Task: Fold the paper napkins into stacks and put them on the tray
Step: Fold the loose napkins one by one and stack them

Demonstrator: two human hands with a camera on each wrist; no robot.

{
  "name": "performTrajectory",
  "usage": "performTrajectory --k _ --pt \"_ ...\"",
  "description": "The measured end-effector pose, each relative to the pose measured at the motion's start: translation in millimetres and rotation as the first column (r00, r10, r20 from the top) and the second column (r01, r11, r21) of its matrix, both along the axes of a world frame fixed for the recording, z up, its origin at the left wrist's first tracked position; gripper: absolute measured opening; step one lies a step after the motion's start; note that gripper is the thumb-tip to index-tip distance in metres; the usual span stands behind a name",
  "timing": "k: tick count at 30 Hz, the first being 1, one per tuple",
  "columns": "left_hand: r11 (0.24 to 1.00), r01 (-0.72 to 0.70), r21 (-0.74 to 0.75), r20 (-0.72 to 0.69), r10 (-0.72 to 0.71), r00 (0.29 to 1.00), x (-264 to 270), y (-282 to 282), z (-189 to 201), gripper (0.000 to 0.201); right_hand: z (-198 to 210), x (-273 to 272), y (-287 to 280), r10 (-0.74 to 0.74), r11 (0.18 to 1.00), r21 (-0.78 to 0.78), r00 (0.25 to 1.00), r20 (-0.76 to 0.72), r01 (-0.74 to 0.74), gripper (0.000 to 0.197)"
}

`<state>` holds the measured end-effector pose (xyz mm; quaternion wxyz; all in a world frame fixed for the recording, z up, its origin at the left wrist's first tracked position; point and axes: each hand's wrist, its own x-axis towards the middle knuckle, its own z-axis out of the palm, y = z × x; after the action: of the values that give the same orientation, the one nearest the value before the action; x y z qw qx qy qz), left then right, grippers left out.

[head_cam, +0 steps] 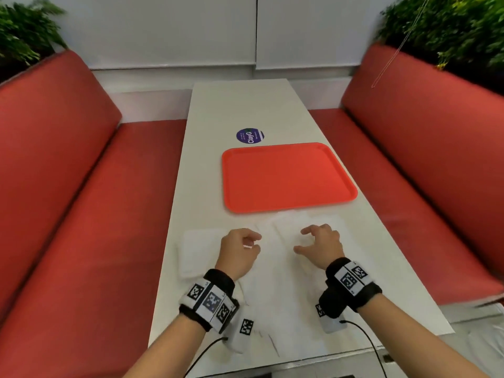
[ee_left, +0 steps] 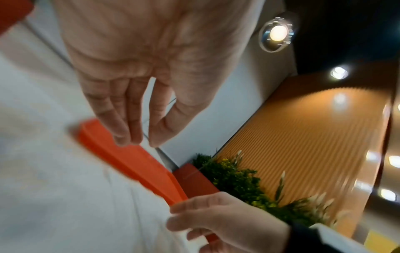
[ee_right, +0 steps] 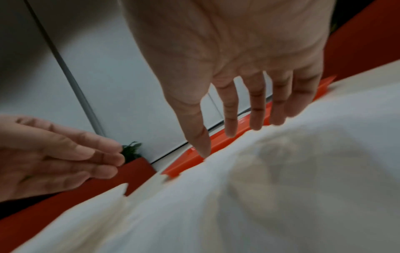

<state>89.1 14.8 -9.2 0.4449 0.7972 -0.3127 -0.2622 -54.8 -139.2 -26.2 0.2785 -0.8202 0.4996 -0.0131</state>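
An orange tray (head_cam: 286,175) lies on the white table (head_cam: 240,110) with nothing on it. White paper napkins (head_cam: 275,271) are spread flat in front of the tray, and a thicker pile of napkins (head_cam: 200,249) sits to their left. My left hand (head_cam: 256,241) and right hand (head_cam: 300,240) hover just above the spread napkins, fingers loosely bent, holding nothing. The left wrist view shows the left hand (ee_left: 140,142) empty over the napkins (ee_left: 65,196) near the tray (ee_left: 134,160). In the right wrist view the right hand (ee_right: 216,142) is spread above the napkins (ee_right: 281,171).
Red booth benches (head_cam: 81,214) (head_cam: 422,173) flank the narrow table. A round blue sticker (head_cam: 249,135) is stuck on the table behind the tray. A white wall closes the far end, with green plants (head_cam: 450,28) at both upper corners. Cables trail from my wrist cameras.
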Motion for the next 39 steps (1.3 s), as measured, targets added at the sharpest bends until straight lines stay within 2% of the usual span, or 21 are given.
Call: performTrajectory --k 2,4,8,11,14,16,19,24,27,30,31,33,36,38,39 --pt "0.999 0.027 0.028 -0.182 -0.022 0.983 -26 -21 -8 0.029 -1 -20 -7 -0.062 0.997 -0.05 0.993 -0.097 0.058 0.065" --pt "0.998 0.028 0.063 -0.298 -0.008 0.955 -48 -35 -17 0.04 -4 -33 -10 -0.116 0.993 -0.025 0.985 -0.125 0.114 0.076" --pt "0.994 -0.028 0.106 -0.344 0.063 0.937 -74 -51 -31 0.055 -16 -47 -21 -0.177 0.98 0.096 0.984 -0.003 0.176 0.083" --pt "0.994 -0.066 0.09 -0.331 0.092 0.939 -81 -56 -34 0.056 -18 -52 -29 -0.226 0.947 0.264 0.965 0.136 0.185 0.075" --pt "0.99 -0.112 0.085 -0.35 0.135 0.927 -81 -57 -35 0.057 -19 -52 -34 -0.193 0.938 0.325 0.959 0.209 0.118 0.043" --pt "0.985 -0.148 0.086 -0.357 0.169 0.919 -79 -56 -36 0.056 -17 -52 -36 -0.177 0.945 0.313 0.951 0.253 0.093 0.034" --pt "0.978 -0.197 0.062 -0.381 0.206 0.901 -73 -55 -37 0.055 -7 -52 -38 -0.188 0.953 0.287 0.928 0.322 0.093 0.038" --pt "0.977 -0.212 0.033 -0.442 0.204 0.873 -75 -52 -44 0.048 0 -53 -37 -0.063 0.993 0.11 0.977 0.204 0.041 0.01" --pt "0.978 -0.209 0.016 -0.448 0.194 0.873 -78 -52 -46 0.047 -6 -56 -33 -0.021 0.999 0.038 0.984 0.178 0.014 0.011" --pt "0.97 -0.242 0.003 -0.44 0.219 0.871 -78 -52 -45 0.044 -8 -57 -32 0.028 0.998 -0.068 0.964 0.265 -0.011 0.012" --pt "0.966 -0.26 -0.004 -0.43 0.233 0.872 -77 -52 -45 0.042 -7 -57 -33 0.037 0.998 -0.067 0.94 0.339 -0.015 0.013" --pt "0.956 -0.294 -0.026 -0.424 0.256 0.869 -73 -51 -45 0.038 0 -60 -35 -0.002 0.999 0.037 0.853 0.521 -0.021 0.017" --pt "0.953 -0.29 -0.09 -0.458 0.219 0.862 -68 -49 -42 0.033 14 -66 -35 -0.154 0.958 0.274 0.651 0.743 -0.087 0.021" --pt "0.957 -0.253 -0.144 -0.506 0.148 0.85 -68 -49 -33 0.032 21 -69 -34 -0.264 0.906 0.397 0.534 0.803 -0.149 0.02" --pt "0.959 -0.225 -0.173 -0.532 0.101 0.841 -68 -50 -29 0.031 24 -71 -33 -0.312 0.877 0.448 0.501 0.807 -0.175 0.021"
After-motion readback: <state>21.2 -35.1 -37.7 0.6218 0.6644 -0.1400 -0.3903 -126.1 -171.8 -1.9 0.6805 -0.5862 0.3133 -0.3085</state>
